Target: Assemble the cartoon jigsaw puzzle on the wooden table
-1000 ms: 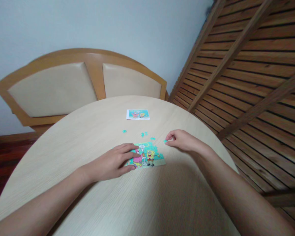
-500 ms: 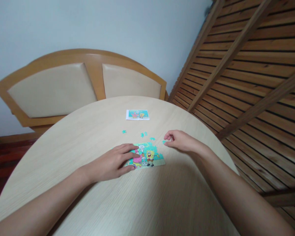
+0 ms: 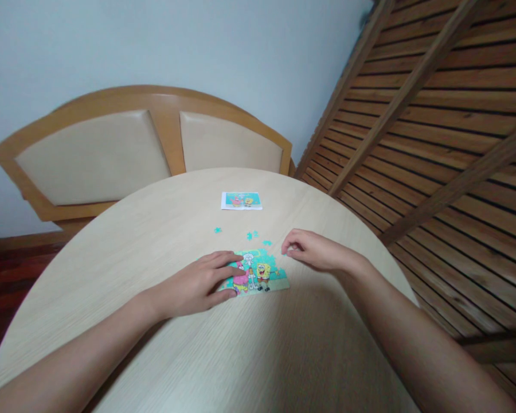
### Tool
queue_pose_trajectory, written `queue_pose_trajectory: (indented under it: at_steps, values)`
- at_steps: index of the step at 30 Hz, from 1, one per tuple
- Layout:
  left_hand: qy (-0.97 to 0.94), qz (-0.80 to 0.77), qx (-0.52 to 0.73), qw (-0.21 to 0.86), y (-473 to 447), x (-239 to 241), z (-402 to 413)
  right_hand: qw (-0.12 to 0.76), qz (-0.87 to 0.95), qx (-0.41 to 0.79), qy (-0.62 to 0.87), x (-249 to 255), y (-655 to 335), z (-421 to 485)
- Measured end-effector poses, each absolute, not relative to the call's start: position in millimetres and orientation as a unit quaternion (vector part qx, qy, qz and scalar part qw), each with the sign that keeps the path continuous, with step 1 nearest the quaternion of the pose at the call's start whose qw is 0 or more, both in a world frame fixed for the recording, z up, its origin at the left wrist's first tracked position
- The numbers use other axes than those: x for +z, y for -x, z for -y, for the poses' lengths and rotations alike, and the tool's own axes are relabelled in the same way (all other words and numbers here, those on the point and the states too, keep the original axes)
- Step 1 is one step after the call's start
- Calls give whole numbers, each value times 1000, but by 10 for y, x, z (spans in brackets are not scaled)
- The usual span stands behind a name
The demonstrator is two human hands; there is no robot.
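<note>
A small cartoon jigsaw puzzle [image 3: 260, 274], mostly assembled, lies on the round pale wooden table [image 3: 223, 344]. My left hand [image 3: 195, 285] lies flat with fingers stretched out over the puzzle's left edge, pressing it down. My right hand [image 3: 312, 250] hovers just right of the puzzle's top right corner, fingers curled in a pinch; what they hold is hidden. Three loose teal pieces lie behind the puzzle: one piece [image 3: 217, 230] to the left, a pair of pieces [image 3: 251, 234] in the middle, and a single piece [image 3: 266, 242] close to the puzzle's top edge.
A small reference picture card [image 3: 241, 201] lies farther back on the table. Behind the table stands a wooden bench [image 3: 146, 143] with two beige padded backs. A slatted wooden wall [image 3: 434, 126] runs along the right side.
My right hand has slid a little to the left, toward the puzzle's top right corner, and the teal piece seen at its fingertips is now hidden. My left hand has stayed put.
</note>
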State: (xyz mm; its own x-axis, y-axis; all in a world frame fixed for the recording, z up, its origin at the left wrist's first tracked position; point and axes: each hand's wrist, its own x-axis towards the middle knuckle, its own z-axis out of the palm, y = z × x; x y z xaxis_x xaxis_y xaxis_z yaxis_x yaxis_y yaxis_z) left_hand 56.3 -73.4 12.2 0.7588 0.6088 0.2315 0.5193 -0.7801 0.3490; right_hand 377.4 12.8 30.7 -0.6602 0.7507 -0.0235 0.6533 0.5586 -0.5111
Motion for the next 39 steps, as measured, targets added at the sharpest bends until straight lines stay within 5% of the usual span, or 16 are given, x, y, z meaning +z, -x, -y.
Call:
queue_pose_trajectory:
  at_steps: [8,17,39]
  values:
    - [-929,-307,161,131,-550,111,741,77,831,193,516,362,-3701,-70]
    - [-926,-309,168,134,-560,120,737,100,882,243,392,298,-3739,-102]
    - [-929,-306,162,130,-564,134,739,143,888,215,380,195,-3624,-122]
